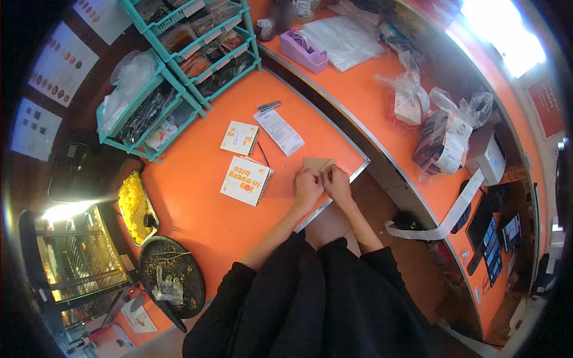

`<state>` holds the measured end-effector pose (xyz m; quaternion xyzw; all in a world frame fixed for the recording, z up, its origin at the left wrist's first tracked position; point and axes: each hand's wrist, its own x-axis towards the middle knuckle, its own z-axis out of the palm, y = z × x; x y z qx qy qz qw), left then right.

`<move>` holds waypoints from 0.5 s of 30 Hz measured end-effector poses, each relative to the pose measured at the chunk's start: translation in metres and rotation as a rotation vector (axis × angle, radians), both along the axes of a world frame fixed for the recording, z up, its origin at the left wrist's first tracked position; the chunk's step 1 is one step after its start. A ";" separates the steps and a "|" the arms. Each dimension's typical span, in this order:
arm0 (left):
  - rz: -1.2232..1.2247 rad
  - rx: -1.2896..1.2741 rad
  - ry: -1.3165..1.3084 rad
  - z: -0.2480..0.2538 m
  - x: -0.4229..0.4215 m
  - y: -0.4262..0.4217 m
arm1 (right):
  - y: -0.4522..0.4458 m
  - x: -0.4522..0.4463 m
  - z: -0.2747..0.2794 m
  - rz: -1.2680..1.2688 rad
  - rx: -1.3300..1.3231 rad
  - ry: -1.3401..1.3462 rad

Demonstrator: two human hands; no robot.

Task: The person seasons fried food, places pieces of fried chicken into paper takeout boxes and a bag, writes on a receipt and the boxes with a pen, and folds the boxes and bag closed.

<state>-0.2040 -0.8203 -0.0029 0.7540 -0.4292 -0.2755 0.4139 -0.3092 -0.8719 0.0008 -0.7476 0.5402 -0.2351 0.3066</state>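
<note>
A small flat piece of brown paper or card (320, 162) lies at the orange table's right edge, its exact kind unclear. My left hand (308, 190) and my right hand (338, 186) meet at its near side, fingers pinched together on it. The fingertips partly cover where they grip. To the left are a white printed packet (246, 180) with orange lettering and a smaller similar one (239, 138). A thin dark stick (263, 154) lies between them, and a long printed receipt (280, 132) rests beyond.
Teal basket racks (197, 53) with packaged goods stand at the far left. Below them are a tray of yellow food (136, 206) and a dark round pan (173, 277). Across a gap, another orange counter holds a purple tape dispenser (304, 51), bagged orders (443, 140) and a receipt printer (486, 155).
</note>
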 end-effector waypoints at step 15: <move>-0.214 -0.297 -0.364 -0.029 0.016 -0.005 | 0.000 -0.005 0.015 -0.008 0.019 0.079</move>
